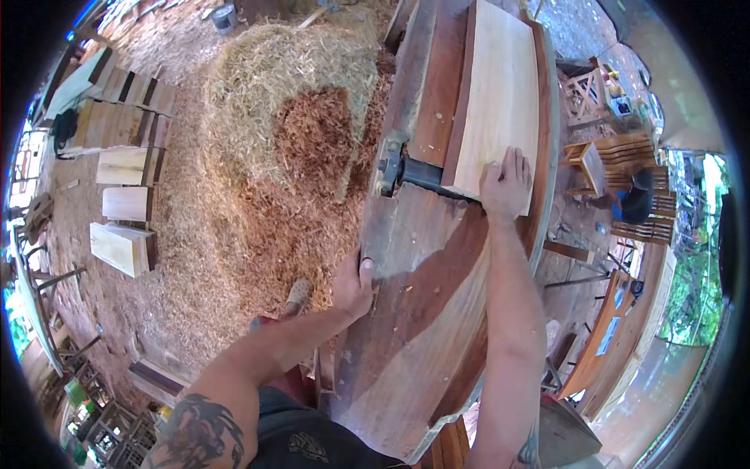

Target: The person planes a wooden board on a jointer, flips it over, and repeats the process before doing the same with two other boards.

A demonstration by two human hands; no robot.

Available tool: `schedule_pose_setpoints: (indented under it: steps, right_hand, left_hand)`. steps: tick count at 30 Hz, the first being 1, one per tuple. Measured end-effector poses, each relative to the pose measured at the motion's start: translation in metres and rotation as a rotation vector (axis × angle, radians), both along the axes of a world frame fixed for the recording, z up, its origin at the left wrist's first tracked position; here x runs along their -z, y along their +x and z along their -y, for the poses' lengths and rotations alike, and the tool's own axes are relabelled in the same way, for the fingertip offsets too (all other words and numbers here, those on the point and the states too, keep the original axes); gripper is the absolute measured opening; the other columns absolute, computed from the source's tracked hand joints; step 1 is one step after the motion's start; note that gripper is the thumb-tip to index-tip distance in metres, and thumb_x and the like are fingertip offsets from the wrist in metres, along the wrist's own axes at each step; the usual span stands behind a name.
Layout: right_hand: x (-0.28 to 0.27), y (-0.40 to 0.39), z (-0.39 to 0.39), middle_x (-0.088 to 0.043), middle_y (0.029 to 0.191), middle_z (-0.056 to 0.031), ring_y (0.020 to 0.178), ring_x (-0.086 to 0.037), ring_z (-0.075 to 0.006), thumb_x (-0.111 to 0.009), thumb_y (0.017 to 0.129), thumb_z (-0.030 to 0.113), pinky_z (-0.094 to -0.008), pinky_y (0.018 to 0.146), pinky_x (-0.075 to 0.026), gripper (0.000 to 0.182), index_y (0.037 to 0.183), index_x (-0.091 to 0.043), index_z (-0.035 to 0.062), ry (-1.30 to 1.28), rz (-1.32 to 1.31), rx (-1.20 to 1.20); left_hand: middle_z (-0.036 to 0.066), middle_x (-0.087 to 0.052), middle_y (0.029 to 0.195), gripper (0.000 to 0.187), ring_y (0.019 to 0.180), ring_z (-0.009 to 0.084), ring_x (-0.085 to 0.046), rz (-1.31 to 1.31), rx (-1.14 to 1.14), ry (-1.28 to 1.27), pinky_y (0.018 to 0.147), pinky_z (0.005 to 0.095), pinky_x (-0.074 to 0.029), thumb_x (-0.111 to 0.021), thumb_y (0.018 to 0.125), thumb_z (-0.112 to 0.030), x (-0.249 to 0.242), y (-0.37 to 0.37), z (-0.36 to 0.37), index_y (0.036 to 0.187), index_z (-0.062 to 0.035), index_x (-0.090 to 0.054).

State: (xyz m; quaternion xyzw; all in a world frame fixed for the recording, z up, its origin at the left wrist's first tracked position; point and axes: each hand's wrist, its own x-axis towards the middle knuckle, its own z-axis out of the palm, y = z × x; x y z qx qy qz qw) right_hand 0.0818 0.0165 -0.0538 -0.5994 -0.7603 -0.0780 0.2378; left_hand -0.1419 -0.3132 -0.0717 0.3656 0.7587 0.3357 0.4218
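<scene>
A pale wooden board lies lengthwise on the wooden machine table, its near end just past a dark cutter slot. My right hand rests on top of the board near that end, fingers spread a little and pointing away from me, gripping nothing. At the table's left edge is my left hand, its thumb on top and its fingers going down the side. A metal bracket sits beside the slot on the left.
A large heap of wood shavings covers the floor left of the table. Stacked boards stand farther left. On the right are slatted wooden pieces, a seated person and a long wooden bench.
</scene>
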Motion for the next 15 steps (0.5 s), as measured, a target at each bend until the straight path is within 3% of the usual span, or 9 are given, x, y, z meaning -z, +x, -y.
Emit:
schedule_pose_setpoints:
  steps: [10, 15]
  right_hand:
    - [0.009, -0.003, -0.046, -0.063, 0.151, -0.0191, 0.143, -0.055, -0.0413, -0.054, 0.101, 0.034, -0.0523, 0.124, -0.037, 0.054, 0.144, -0.067, 0.0039, 0.034, 0.055, 0.015]
    - [0.006, -0.076, -0.104, -0.05, 0.163, -0.021, 0.153, -0.042, -0.0425, -0.047, 0.101, 0.046, -0.0578, 0.127, -0.028, 0.069, 0.153, -0.057, 0.0017, -0.147, 0.079, 0.154]
  left_hand:
    - [0.033, -0.059, 0.138, 0.066, 0.13, 0.0494, -0.057, -0.035, 0.027, -0.054, 0.112, 0.0535, -0.045, -0.039, 0.112, -0.047, -0.009, -0.002, -0.002, 0.154, 0.0031, -0.044]
    - [0.032, -0.058, 0.142, 0.068, 0.134, 0.0484, -0.055, -0.057, 0.0, 0.002, 0.116, 0.0533, -0.042, -0.042, 0.111, -0.049, 0.012, 0.002, 0.002, 0.153, 0.0051, -0.045]
